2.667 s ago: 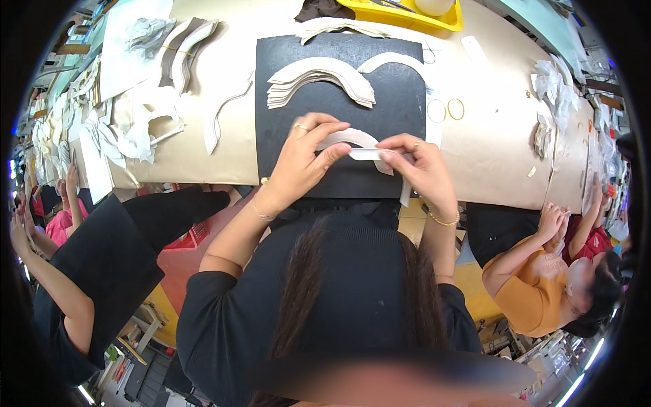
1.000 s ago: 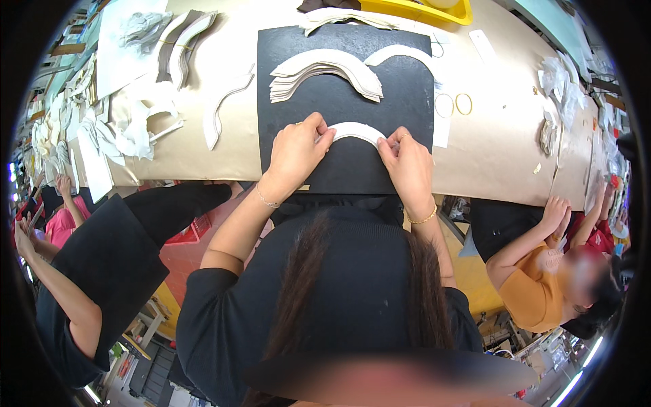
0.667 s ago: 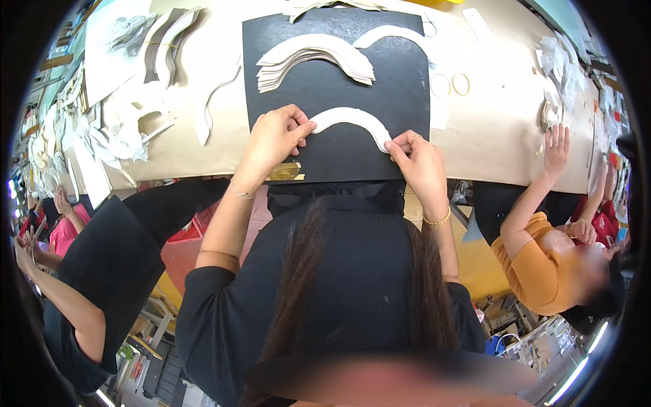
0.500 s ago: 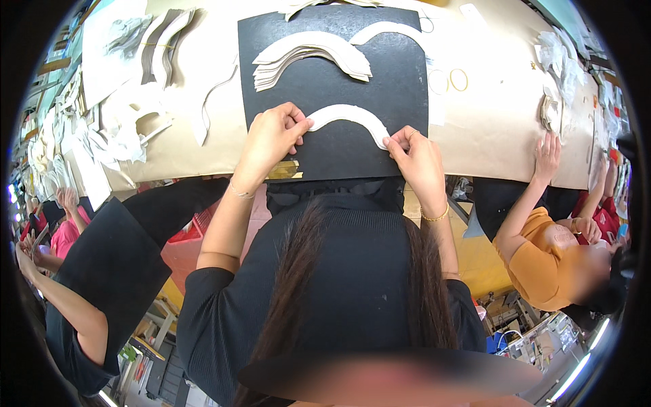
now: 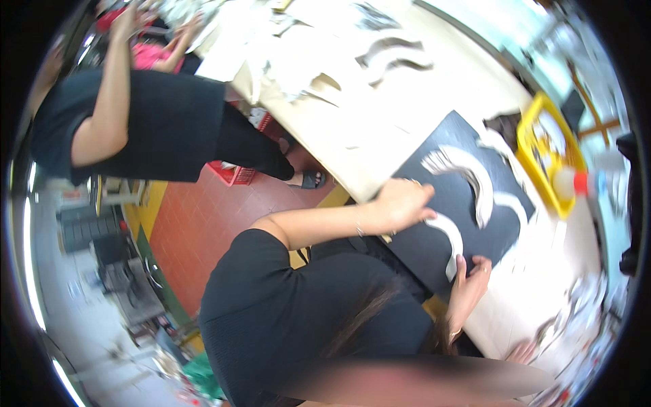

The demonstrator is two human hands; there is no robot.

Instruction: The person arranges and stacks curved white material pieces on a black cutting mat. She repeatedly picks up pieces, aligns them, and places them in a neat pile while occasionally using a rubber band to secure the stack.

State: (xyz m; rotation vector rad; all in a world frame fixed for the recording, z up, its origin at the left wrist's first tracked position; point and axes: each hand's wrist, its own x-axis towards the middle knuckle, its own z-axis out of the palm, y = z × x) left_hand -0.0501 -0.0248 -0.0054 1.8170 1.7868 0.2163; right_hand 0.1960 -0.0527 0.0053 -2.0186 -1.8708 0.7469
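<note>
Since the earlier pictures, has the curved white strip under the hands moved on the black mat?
No. The curved white strip lies at the near edge of the black mat, below the strip stack, as before; only the camera swung.

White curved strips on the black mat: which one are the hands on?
The lone curved strip nearest the person, left hand and right hand at its ends; the fanned stack lies untouched.

Bright overexposed tabletop glare, motion blur throughout, strong fisheye bending, dark vignetted rim
</note>
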